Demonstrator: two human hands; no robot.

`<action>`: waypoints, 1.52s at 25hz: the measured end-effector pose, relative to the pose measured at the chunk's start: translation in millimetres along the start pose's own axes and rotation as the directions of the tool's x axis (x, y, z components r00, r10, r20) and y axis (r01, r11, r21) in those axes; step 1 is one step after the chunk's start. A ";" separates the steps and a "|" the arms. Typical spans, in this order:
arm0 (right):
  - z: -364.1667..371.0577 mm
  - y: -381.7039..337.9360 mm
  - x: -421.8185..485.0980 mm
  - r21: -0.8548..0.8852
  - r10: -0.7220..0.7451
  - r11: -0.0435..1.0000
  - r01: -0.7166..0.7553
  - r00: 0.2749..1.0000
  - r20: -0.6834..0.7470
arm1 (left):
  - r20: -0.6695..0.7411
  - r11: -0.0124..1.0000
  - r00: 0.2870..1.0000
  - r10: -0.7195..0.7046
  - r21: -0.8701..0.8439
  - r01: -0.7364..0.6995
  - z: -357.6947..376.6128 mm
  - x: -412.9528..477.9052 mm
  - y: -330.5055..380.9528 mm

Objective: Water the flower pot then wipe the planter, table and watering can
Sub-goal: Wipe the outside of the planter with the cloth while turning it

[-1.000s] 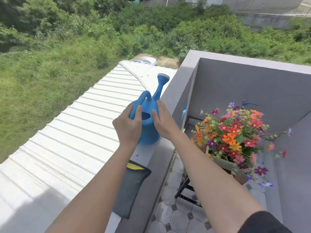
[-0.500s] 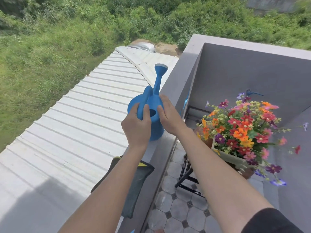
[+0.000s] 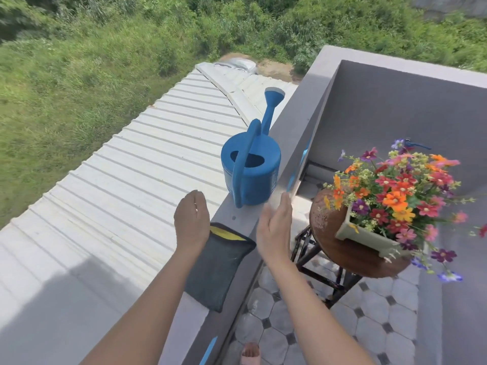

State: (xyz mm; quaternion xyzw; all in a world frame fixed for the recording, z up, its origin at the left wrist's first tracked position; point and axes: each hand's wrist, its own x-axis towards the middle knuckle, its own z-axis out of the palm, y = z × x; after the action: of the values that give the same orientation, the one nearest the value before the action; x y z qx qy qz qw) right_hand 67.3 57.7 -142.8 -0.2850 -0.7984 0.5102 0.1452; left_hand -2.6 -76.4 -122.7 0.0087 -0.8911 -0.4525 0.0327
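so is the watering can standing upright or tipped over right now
Upright. The watering can sits on its base on the ledge, top openings facing up, spout rising away. Neither the left hand nor the right hand touches it.

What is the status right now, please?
Left hand and right hand open, empty. Watering can upright on ledge, untouched. Dark cloth beside it. Nothing blocking.
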 end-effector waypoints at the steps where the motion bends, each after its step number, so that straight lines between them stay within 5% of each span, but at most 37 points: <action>1: 7.4 2.8 -17.1 -0.022 0.015 1.000 -0.014 0.999 0.047 | 0.056 0.994 0.997 -0.048 0.103 0.042 0.0 -3.1 -20.8; 6: 29.1 14.9 -47.5 -0.275 0.006 0.960 0.042 0.986 0.168 | 0.268 0.886 0.941 -0.209 0.460 0.066 3.8 -28.3 -64.9; 14: 32.3 4.8 -36.4 -0.401 0.011 0.911 0.098 0.965 0.262 | 0.169 0.953 0.985 0.027 0.292 -0.076 -3.4 -32.7 -64.4; 18: -0.3 -5.7 -37.0 -0.071 0.067 0.996 -0.051 0.967 0.247 | 0.166 0.976 0.984 0.059 0.197 -0.092 -11.1 -32.8 -27.6; 22: -54.4 -5.4 -41.7 0.217 0.122 0.967 -0.135 0.990 0.072 | 0.474 0.996 0.876 0.088 -0.023 -0.088 0.1 -28.1 22.0; 25: -94.1 4.0 -42.5 0.231 0.131 0.967 -0.104 0.986 -0.105 | 0.778 0.992 0.626 0.044 -0.106 0.062 17.9 -41.0 53.3; 28: -128.0 11.7 -36.6 0.263 0.181 0.955 -0.137 0.972 -0.151 | 0.900 0.889 0.430 0.070 -0.252 0.383 39.9 -65.3 75.4; 34: -153.2 62.3 -43.0 0.287 0.251 0.930 -0.228 0.967 -0.045 | 0.927 0.659 0.369 0.072 -0.322 0.680 83.9 -100.6 62.4; 38: -157.7 120.4 -66.0 0.261 0.353 0.901 -0.346 0.935 0.022 | 0.866 0.557 0.469 -0.175 -0.306 0.772 115.3 -123.1 34.9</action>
State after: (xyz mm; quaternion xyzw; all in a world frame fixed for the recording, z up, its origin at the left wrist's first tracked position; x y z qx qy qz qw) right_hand 239.2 171.5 -178.0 -0.4086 -0.6584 0.6245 0.0978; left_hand 113.1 42.7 -168.5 0.0780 -0.5416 -0.6859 -0.4796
